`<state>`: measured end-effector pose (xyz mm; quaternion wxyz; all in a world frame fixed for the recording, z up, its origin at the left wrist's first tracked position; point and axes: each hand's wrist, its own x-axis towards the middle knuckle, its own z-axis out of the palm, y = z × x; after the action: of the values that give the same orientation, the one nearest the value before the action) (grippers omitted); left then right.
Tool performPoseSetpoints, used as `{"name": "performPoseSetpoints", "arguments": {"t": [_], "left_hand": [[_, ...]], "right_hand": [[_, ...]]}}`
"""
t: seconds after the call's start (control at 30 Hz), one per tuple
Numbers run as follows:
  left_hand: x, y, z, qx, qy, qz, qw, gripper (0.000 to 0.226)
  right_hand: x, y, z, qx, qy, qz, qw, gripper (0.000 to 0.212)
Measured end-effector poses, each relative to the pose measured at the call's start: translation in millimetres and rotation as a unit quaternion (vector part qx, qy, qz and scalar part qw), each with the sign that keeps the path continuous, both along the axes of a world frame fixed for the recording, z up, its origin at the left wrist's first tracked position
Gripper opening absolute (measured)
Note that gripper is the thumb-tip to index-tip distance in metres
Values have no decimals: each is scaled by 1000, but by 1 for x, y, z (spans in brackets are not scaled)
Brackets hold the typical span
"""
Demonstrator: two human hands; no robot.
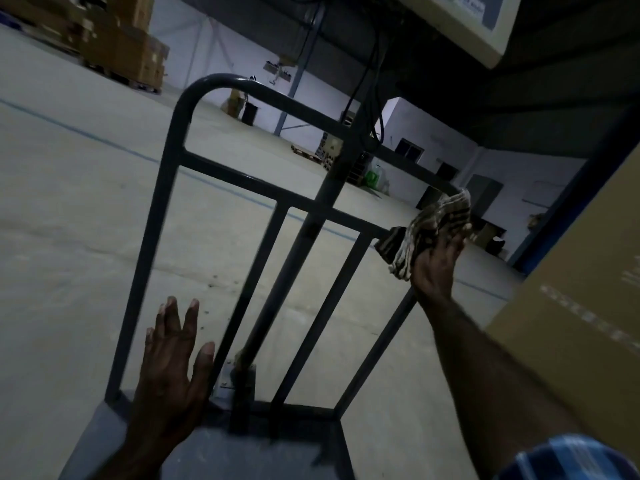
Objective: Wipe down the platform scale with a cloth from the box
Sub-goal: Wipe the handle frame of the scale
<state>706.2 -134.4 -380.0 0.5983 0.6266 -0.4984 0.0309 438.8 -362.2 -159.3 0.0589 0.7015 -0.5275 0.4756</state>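
Observation:
The platform scale's grey tubular guard frame (180, 126) rises from its flat platform (249, 452) at the bottom of the view. Its display head (478, 26) hangs at the top right on a dark pole. My right hand (436, 265) grips a striped brown and cream cloth (433, 223), wrapped round the right upright of the frame near the crossbar. My left hand (173, 368) hovers with fingers spread over the platform's near left corner, holding nothing; whether it touches the frame I cannot tell.
A large cardboard box (585, 306) stands close on the right beside a blue post (568, 202). Stacked cartons on pallets (117, 43) sit far left across the wide concrete floor (69, 202). Bins and pallets line the far wall.

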Motion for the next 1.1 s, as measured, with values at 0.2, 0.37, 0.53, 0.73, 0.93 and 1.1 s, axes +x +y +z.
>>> {"name": "performPoseSetpoints", "arguments": {"t": [0.2,0.37,0.53,0.73,0.93,1.1], "left_hand": [[-11,1,0,-5,-10,-12,1000,61],[-10,6,6,-20,3,-6,1000,62],[-4,12,11,-30,15,8,999,61],[5,16,12,-20,33,44,998,61],[10,18,6,-12,60,45,997,61],[12,18,4,-9,67,45,997,61]], "right_hand": [[18,13,-24,-4,68,-6,998,60],[69,42,-26,-10,77,23,997,53],[137,75,-32,13,107,39,993,66],[223,105,-39,-59,163,112,978,72],[292,124,-34,-158,289,140,934,93],[294,120,-36,-188,322,140,917,89]]}}
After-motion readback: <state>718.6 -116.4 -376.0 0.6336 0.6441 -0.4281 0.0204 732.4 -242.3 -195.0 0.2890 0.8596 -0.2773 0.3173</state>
